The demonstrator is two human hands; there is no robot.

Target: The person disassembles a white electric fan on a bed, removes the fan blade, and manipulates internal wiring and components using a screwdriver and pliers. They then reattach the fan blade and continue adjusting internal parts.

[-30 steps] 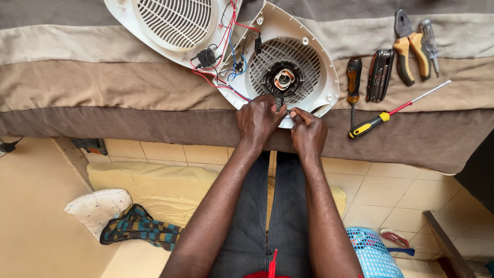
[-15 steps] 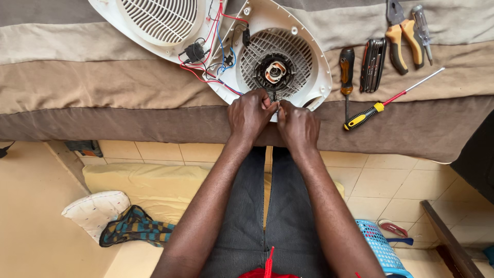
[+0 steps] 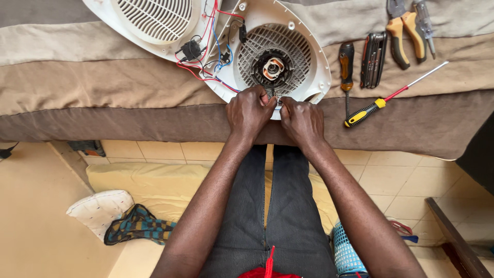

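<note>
Matt white plastic fan housing, soft brown cloth bedcover, glossy yellow-handled screwdriver, smooth beige floor tiles.

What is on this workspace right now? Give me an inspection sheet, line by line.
Surface: bed with brown and beige striped cover.
Job's things: opened white fan housing with round grille and motor exposed; detached white grille cover beside it.
Clutter: black-handled screwdriver, bit set, orange pliers, yellow-and-red screwdriver.
Grippers: left hand and right hand pinch together at the housing's near edge; what they grip is hidden.
Cables: red, blue and black wires between the halves.
Surroundings: tiled floor, yellow cushion, blue basket.
</note>
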